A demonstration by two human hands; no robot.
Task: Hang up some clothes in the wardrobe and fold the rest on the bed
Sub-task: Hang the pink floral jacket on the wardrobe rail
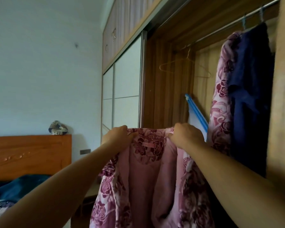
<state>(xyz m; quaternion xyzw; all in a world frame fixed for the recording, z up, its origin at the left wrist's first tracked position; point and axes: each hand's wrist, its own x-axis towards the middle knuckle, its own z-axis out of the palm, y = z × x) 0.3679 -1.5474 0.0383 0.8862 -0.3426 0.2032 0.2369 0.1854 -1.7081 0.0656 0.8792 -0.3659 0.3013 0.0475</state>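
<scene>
A pink jacket with dark red flowers hangs open in front of me, its plain pink lining and neck label facing me. My left hand grips the collar on the left side. My right hand grips the collar on the right. Behind it the open wardrobe shows a metal rail with two bare wire hangers. On the rail at the right hang a matching pink flowered garment and a dark blue garment.
A white sliding wardrobe door stands left of the opening. A blue and white flat thing leans inside the wardrobe. At lower left are a wooden headboard and dark blue cloth on the bed.
</scene>
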